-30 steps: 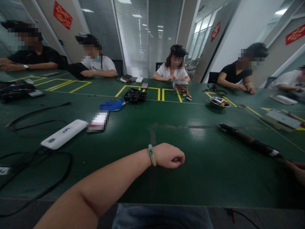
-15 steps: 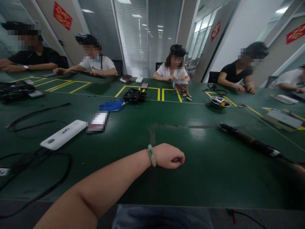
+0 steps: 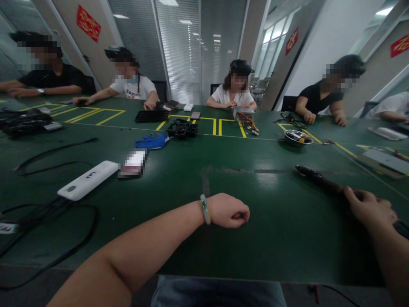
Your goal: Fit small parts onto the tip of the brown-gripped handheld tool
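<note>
My left hand (image 3: 227,210), with a green bangle (image 3: 205,209) at the wrist, rests on the green table (image 3: 275,238). Its fingers are curled into a loose fist, and nothing shows in it. At the right, my right hand (image 3: 372,207) is closed around the body of a black electric screwdriver (image 3: 321,180). The screwdriver lies slantwise, its tip pointing to the upper left. Part of its rear end is hidden behind the hand.
Left of me are a white power bank (image 3: 87,180), a phone (image 3: 133,163), a blue glove (image 3: 151,141) and black cables (image 3: 92,219). Farther off stand a metal bowl (image 3: 298,138), black plastic parts (image 3: 182,128) and a metal box with wires (image 3: 243,114). Several people sit opposite.
My right hand has come in from the right edge and taken hold of the screwdriver. My left hand stays put. Across the table, a person has laid down a black tray-like piece.
</note>
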Demonstrator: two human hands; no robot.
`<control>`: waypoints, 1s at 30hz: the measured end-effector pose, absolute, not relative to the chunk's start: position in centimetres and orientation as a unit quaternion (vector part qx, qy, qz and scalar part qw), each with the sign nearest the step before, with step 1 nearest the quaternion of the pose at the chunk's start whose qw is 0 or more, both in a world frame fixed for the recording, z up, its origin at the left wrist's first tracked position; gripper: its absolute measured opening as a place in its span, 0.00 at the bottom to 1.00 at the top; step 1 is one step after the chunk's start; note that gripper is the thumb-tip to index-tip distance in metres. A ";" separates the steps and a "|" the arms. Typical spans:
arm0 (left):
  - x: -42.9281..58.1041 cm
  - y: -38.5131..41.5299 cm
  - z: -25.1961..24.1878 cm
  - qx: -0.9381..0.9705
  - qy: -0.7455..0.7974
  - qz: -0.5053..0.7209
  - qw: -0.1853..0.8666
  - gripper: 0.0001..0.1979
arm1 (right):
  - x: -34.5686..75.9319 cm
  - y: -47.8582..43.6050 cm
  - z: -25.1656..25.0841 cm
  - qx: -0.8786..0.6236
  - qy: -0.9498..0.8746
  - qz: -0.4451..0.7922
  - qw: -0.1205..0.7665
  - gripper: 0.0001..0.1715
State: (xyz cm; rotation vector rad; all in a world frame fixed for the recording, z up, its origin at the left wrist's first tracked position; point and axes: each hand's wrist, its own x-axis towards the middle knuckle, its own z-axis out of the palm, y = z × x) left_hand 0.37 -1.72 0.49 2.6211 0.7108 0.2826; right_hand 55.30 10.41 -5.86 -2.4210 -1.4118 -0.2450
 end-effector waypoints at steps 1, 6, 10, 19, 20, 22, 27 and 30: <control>0.4 -1.7 0.5 0.940 0.256 0.100 0.204 0.07 | 54.4 10.5 -5.5 -0.856 -0.485 -0.060 0.167 0.50; 0.7 -1.6 0.5 0.939 0.260 0.098 0.200 0.07 | 47.7 11.1 -3.1 -0.847 -0.508 0.003 0.156 0.43; 0.6 -1.6 0.5 0.940 0.262 0.090 0.199 0.07 | 40.8 11.8 -2.1 -0.810 -0.570 0.012 0.140 0.42; 1.0 -1.9 1.8 0.913 0.343 0.200 0.095 0.13 | 23.5 9.9 -1.9 -0.615 -0.765 0.024 0.189 0.31; 0.9 -1.9 1.9 0.889 0.388 0.231 0.073 0.16 | 21.8 9.1 -1.7 -0.596 -0.779 0.031 0.191 0.30; 0.8 -1.8 1.9 0.841 0.462 0.279 0.031 0.24 | 18.8 7.4 -1.4 -0.568 -0.801 0.043 0.186 0.29; 0.2 -1.3 0.7 0.807 0.519 0.280 -0.014 0.34 | 13.9 3.6 -1.3 -0.511 -0.842 0.062 0.160 0.26; 0.0 -1.1 0.1 0.806 0.530 0.263 -0.007 0.36 | 13.2 2.7 -1.0 -0.448 -0.871 0.115 0.168 0.25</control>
